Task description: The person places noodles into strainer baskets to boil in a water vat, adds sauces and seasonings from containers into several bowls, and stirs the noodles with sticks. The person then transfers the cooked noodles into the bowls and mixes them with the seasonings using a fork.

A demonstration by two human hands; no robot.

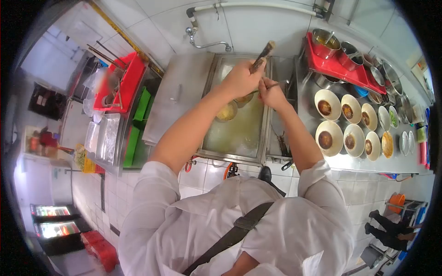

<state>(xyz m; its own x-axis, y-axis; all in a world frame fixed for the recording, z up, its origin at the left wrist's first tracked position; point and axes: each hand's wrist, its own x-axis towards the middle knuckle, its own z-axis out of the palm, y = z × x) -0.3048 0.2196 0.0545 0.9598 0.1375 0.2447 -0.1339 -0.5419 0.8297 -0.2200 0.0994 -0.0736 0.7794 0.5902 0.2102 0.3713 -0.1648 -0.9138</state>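
My left hand [244, 77] is closed around a worn, dark stick-like handle [263, 56], whose pale end points up and away. Just to its right, my right hand [272, 94] is closed on a thin handle [279, 84]; what that handle belongs to is hidden. Both hands are above a rectangular steel vat [232, 160] of cloudy, yellowish water. A round strainer of noodles [226, 112] sits in the water below my left forearm. Another rounded strainer or ladle [244, 98] shows partly beneath my hands. Which handle joins which strainer I cannot tell.
On the right steel counter [304, 156] stand several bowls with dark sauce [325, 140]. Behind them, a red tray [313, 62] carries metal pots. A tap [207, 45] is on the back wall. Left are a steel lid [172, 99] and a red bin [131, 83].
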